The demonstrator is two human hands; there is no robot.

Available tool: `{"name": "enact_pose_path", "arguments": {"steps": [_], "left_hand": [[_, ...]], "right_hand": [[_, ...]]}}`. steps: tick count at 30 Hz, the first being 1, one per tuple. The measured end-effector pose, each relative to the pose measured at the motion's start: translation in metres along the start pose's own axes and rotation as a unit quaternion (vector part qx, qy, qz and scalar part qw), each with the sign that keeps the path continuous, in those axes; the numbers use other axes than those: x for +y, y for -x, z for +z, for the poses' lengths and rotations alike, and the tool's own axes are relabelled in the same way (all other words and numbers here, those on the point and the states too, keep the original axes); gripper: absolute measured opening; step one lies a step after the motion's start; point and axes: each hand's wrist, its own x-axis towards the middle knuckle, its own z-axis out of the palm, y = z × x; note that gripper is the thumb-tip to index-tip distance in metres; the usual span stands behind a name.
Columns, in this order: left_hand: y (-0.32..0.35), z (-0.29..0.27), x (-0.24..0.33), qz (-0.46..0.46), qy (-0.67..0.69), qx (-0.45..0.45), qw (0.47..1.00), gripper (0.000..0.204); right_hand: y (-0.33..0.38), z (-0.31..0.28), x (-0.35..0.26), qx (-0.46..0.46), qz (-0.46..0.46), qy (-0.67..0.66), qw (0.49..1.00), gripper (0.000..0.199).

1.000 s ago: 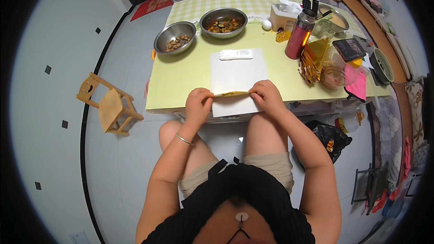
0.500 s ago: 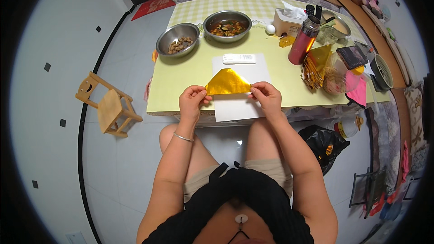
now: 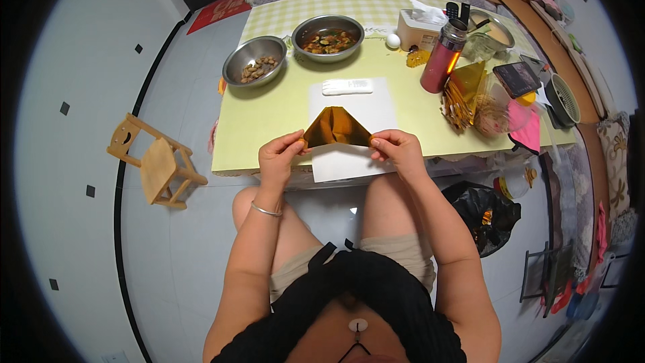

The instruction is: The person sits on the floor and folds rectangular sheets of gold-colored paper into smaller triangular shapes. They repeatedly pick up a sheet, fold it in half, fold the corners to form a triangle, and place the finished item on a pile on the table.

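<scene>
A folded sheet of gold foil paper [image 3: 337, 126] is stretched between my hands above the table's front edge. It has a flat top, slanting sides and a crease down its middle. My left hand [image 3: 280, 153] pinches its left corner, and my right hand [image 3: 398, 149] pinches the right corner. Beneath it lies a white sheet of paper [image 3: 339, 167] that hangs slightly over the edge. Just beyond the foil, a white flat packet [image 3: 347, 87] rests on that sheet.
Two steel bowls with food, one of peanuts [image 3: 257, 69] and one of soup [image 3: 328, 40], stand at the back left. Rightward are a red flask [image 3: 441, 60], a bundle of folded gold paper [image 3: 459, 104] and a phone [image 3: 516, 79]. A small wooden chair [image 3: 158, 161] stands left, a black bag [image 3: 485, 222] right.
The foil paper has tilted and bent along its middle, turning from bright gold to darker brown. Both hands keep their pinch on its corners. The whole view has shifted slightly.
</scene>
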Motion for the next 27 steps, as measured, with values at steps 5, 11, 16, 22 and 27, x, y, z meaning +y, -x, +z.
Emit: {"name": "enact_pose_path", "arguments": {"steps": [5,11,16,22,27], "left_hand": [[0.001,0.013,0.003,-0.010,-0.038,-0.030,0.999,0.011],[-0.006,0.051,0.018,-0.074,-0.043,-0.081,0.993,0.012],[-0.023,0.085,0.028,-0.139,-0.118,-0.130,0.974,0.009],[-0.036,0.107,0.013,-0.116,-0.184,-0.227,0.949,0.006],[-0.038,0.149,0.024,-0.191,-0.120,-0.265,0.937,0.007]], "right_hand": [[0.023,-0.011,-0.013,0.004,-0.085,0.026,0.996,0.008],[0.040,-0.037,-0.014,0.079,-0.107,0.010,0.991,0.008],[0.053,-0.069,-0.018,0.084,-0.043,-0.033,0.995,0.009],[0.067,-0.093,-0.025,0.119,-0.035,-0.041,0.991,0.007],[0.066,-0.115,-0.046,0.184,-0.105,-0.102,0.972,0.015]]}}
